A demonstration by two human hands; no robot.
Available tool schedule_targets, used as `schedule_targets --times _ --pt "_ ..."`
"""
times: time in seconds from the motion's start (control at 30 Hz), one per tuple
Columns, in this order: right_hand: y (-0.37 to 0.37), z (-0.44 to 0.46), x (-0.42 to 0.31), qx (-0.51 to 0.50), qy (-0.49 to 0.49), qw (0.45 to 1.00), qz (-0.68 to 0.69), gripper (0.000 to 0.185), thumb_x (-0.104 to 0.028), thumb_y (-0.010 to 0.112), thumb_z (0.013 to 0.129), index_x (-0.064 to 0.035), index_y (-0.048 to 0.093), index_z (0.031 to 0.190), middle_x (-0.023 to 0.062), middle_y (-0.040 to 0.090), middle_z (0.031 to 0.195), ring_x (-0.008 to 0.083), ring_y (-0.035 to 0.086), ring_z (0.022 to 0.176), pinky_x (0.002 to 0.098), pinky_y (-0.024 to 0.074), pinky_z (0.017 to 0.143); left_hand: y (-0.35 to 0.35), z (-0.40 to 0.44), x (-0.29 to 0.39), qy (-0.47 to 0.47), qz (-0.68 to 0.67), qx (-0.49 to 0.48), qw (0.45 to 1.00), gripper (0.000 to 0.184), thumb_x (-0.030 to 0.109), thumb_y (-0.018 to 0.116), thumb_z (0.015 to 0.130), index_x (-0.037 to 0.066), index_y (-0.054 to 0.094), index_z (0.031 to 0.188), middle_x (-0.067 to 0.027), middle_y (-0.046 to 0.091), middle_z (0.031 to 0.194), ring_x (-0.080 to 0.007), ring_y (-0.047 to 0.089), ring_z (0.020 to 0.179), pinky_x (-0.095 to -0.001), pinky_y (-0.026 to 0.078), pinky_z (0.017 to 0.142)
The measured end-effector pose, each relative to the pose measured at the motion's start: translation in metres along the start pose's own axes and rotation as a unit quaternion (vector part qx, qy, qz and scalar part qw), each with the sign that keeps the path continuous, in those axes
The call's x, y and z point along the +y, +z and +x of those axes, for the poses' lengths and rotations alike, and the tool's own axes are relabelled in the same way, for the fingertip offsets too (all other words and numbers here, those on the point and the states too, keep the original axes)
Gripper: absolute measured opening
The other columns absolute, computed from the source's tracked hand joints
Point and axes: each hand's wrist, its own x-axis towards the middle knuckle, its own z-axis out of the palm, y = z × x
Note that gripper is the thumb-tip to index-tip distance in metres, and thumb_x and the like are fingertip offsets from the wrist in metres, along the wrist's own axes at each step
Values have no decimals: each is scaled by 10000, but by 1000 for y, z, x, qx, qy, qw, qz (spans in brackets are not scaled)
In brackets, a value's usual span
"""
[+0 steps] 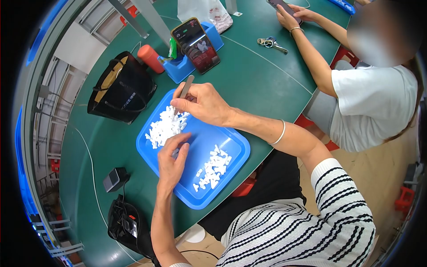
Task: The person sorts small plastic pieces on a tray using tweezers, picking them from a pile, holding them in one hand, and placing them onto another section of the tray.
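A blue tray [238,138] lies on the table in front of me. It bears a large heap of small white plastic pieces [163,129] at the far left and a looser group of similar pieces [214,169] at the near right. Over the heap, my right hand [207,103] is closed on metal tweezers [187,86], whose tips point down towards the pieces. My left hand [171,162] is over the tray's left side, just below the heap. Its thumb and index finger are apart; the other fingers curl partly out of sight.
A phone [195,44] leans on a blue tape dispenser [177,68] beyond the tray, beside a red cylinder [150,58]. A black bag [122,89], small dark box [115,179] and black pouch [126,224] stand left. Keys [272,44] lie near another person [373,98] holding a phone.
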Motion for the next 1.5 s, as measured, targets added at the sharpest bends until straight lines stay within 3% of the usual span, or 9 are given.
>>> schedule_targets --times 0.07,0.23,0.3,0.43,0.63,1.17,1.23,1.4,1.5 --pt "0 0 0 7 -6 1000 -1 201 -163 619 901 35 610 934 91 665 787 129 652 754 260 527 662 -4 5 0 38 88 31 995 241 39 589 863 20 648 1096 -123 653 1051 -202 615 945 -293 488 806" --pt "0 1 0 38 -19 999 25 196 -159 618 902 34 601 934 87 660 790 130 656 752 255 535 664 -6 0 -6 38 66 66 995 196 31 573 881 15 659 1056 -111 662 1030 -184 622 895 -278 499 746" --pt "0 2 -2 48 1 996 76 191 -157 617 903 29 597 942 86 657 804 129 654 742 256 539 671 -7 -5 -4 -79 -97 158 979 197 45 553 908 -6 644 1074 -113 659 1023 -153 621 857 -242 495 664" --pt "4 0 -3 56 12 991 125 195 -169 629 890 25 614 894 85 663 733 126 651 673 248 524 594 2 -8 7 -83 -187 219 954 286 88 537 933 -33 547 1192 -131 648 1028 -142 633 793 -210 497 596" --pt "13 -9 3 -73 63 986 137 187 -155 615 909 24 596 958 81 634 850 116 618 771 256 540 676 0 -7 1 -127 -296 166 932 304 123 562 929 -35 542 1189 -149 648 1027 -153 648 777 -220 512 580" --pt "10 -6 -5 -59 101 984 135 169 -133 605 908 31 604 949 78 643 857 132 640 760 254 544 685 -4 -14 -3 -157 -302 153 928 241 92 590 908 -55 576 1097 -179 669 996 -191 680 814 -235 540 630" --pt "6 -4 -6 -50 53 989 128 168 -136 602 910 26 606 957 78 650 847 137 645 754 258 545 687 -3 -14 -2 -161 -300 154 928 239 90 589 908 -57 579 1096 -178 669 997 -190 681 813 -236 540 630" --pt "13 -9 -2 -131 66 983 111 166 -109 612 898 57 612 906 67 605 933 129 618 809 266 552 727 -1 -14 2 -153 -298 157 929 246 85 590 906 -59 580 1105 -179 671 992 -190 681 818 -235 538 639" --pt "13 -10 -7 -112 85 985 96 165 -109 611 898 55 612 906 62 611 912 122 618 811 259 547 712 -2 -14 -1 -156 -287 156 932 252 94 591 907 -58 580 1107 -182 670 998 -192 680 828 -234 538 646"
